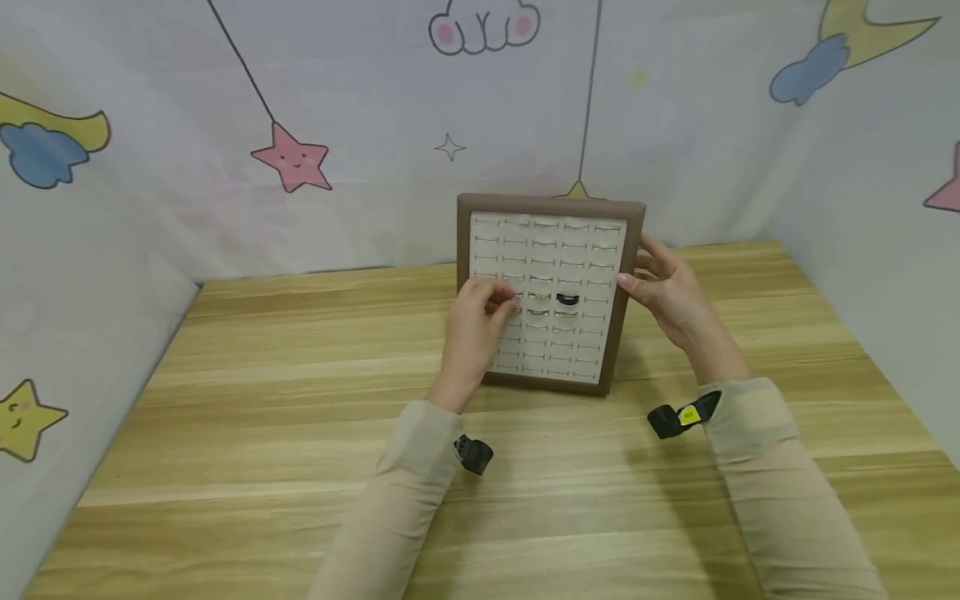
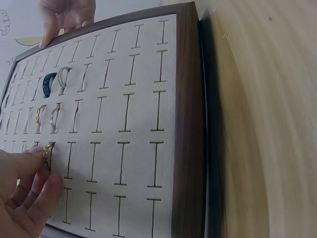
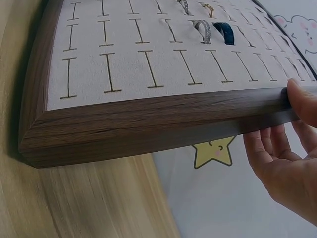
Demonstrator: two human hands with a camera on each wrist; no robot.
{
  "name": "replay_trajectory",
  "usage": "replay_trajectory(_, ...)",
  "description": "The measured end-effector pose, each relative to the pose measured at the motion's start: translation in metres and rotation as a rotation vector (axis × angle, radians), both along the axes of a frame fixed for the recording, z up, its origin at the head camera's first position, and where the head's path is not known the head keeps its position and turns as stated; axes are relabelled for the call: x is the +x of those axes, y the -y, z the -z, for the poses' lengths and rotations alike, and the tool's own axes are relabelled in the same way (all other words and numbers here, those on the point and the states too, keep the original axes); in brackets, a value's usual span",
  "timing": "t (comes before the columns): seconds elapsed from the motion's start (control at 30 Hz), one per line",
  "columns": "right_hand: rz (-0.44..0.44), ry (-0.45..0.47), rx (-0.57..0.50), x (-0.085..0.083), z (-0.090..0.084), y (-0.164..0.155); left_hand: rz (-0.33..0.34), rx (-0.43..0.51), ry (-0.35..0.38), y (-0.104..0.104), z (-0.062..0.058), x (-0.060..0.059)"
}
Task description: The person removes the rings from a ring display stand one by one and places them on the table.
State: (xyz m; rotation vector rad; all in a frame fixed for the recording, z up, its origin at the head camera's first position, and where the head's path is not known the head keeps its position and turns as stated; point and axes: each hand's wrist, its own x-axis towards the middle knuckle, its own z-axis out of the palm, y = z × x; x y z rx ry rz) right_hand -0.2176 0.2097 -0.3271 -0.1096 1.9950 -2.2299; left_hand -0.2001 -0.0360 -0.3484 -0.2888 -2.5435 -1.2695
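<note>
Toward the back of the worktop (image 1: 300, 467), I have the ring display tray (image 1: 633, 250) propped up and leaning away from me, its lower edge on the wood. My right hand (image 1: 667, 292) steadies it by the right side of the frame, thumb on the front face and fingers curled behind, which seems to be what keeps the board tilted toward my view. My left hand (image 1: 476, 321) pinches a small gold ring (image 2: 48, 154) between thumb and fingertips, right at a slot in the left part of the board; I cannot tell whether the band is already seated in the slit.

A dark wood-grain frame with mitred corners borders a pale, suede-like pad cut with rows of thin I-shaped slits. A few slots near the middle are filled: a dark blue band (image 2: 48, 84), a silver ring (image 2: 63, 79) just beside it, and two more slim metal rings in the row below. Light, streaky plank grain covers the worktop, and a cartoon-printed cloth backdrop (image 1: 292, 158) hangs behind.
</note>
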Motion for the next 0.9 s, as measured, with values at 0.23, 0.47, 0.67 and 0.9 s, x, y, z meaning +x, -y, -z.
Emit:
replay_trajectory(0.23, 0.009, 0.001, -0.031, 0.000, -0.001, 0.002, 0.009, -0.038, -0.019, 0.002, -0.001, 0.001)
replay_trajectory(0.47, 0.010, 0.017, -0.006, 0.001, -0.001, 0.002, 0.052, -0.050, 0.012, 0.007, -0.004, 0.003)
replay_trajectory(0.67, 0.011, 0.022, -0.030, 0.001, -0.001, 0.002, 0.094, 0.001, 0.074, 0.012, -0.012, 0.005)
replay_trajectory(0.9, 0.008, 0.013, 0.000, 0.001, -0.003, 0.004, 0.002, 0.053, 0.054, 0.031, -0.025, 0.009)
